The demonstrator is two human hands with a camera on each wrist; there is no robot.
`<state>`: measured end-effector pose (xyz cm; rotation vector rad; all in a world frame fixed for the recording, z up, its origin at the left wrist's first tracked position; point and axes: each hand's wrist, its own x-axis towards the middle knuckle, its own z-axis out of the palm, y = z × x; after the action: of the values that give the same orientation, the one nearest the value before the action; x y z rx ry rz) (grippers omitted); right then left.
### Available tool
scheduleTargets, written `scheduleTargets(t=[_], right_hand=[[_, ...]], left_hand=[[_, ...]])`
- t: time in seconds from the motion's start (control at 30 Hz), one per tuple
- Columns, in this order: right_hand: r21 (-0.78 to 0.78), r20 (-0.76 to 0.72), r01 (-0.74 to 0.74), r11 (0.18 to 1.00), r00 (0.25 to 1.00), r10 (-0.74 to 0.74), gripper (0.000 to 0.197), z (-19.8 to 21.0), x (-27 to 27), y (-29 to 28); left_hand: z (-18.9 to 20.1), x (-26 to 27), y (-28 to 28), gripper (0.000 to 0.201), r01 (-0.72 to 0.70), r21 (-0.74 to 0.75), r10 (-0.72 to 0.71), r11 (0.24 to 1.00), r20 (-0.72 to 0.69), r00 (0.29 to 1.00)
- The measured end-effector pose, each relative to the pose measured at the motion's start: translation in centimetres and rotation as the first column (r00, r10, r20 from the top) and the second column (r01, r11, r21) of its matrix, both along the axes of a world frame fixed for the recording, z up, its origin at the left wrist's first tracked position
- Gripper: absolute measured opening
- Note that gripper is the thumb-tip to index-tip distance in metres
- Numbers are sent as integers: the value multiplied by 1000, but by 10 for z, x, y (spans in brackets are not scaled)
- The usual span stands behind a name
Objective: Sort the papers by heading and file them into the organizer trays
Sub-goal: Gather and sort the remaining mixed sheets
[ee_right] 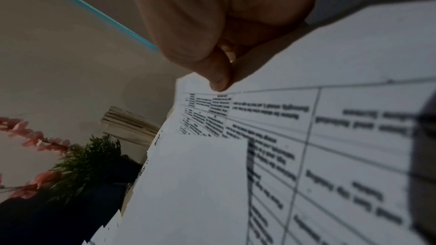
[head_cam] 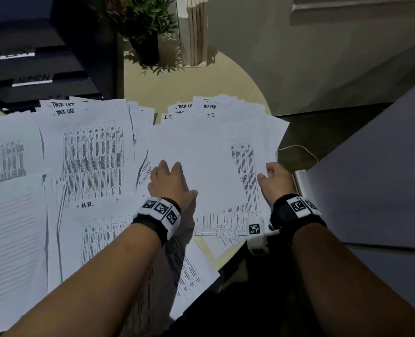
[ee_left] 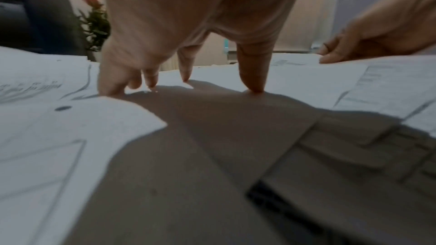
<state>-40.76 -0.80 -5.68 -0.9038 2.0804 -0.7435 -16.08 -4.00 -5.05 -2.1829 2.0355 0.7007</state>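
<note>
On papers (head_cam: 92, 147), headings "H.R.", "ADMIN", "I.T."

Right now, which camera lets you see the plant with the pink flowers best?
The right wrist view: the plant shows green leaves and long pink flower stems. The head view shows its leaves and dark pot, but the flowers are cut off at the top. The left wrist view catches only a blurry slice.

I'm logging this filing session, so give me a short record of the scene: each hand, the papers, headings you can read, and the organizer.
left hand: fingertips pressing down on a blank-faced sheet
right hand: grip pinching the right edge of a printed table sheet
papers: many, overlapping across the round table
headings readable: H.R., I.T., ADMIN, TASK LIST
organizer trays: dark, far left, one labelled ADMIN
</note>
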Motion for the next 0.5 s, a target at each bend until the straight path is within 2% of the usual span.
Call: scheduleTargets(t=[0.07, 0.13, 0.23, 0.3, 0.33, 0.4, 0.43, 0.5], right_hand=[[21, -17, 0, 1000, 1000, 1, 31, 2, 2, -1], [28, -32, -13, 1000, 999, 14, 32, 4, 5, -2], [16, -34, -65, 998, 997, 66, 33, 9, 9, -4], [19, -6, -117, 993, 993, 117, 38, 10, 12, -5], [12, 39, -136, 991, 990, 136, 38, 11, 14, -6], [-49, 206, -128, 991, 969, 135, 35, 17, 18, -5], [-86, 298, -104, 991, 946, 125, 34, 20, 20, -6], [-169, 492, -41, 985, 862, 121, 26, 32, 26, -6]], left_hand=[[-5, -5, 3, 83, 39, -6, -39, 999, -5, 999], [-6, -5, 4, 89, 54, 23, -52, 998, -45, 998], [-2, -9, 5, 91, 159, 52, -159, 986, -7, 987], [5, -17, 9, 89, 200, 79, -202, 977, 12, 979], [9, -22, 11, 89, 206, 91, -204, 974, -26, 979], [19, -34, 14, 96, 193, 105, -167, 976, -218, 962], [25, -41, 15, 99, 171, 112, -122, 979, -352, 928], [40, -52, 14, 103, 97, 168, 24, 981, -600, 799]])
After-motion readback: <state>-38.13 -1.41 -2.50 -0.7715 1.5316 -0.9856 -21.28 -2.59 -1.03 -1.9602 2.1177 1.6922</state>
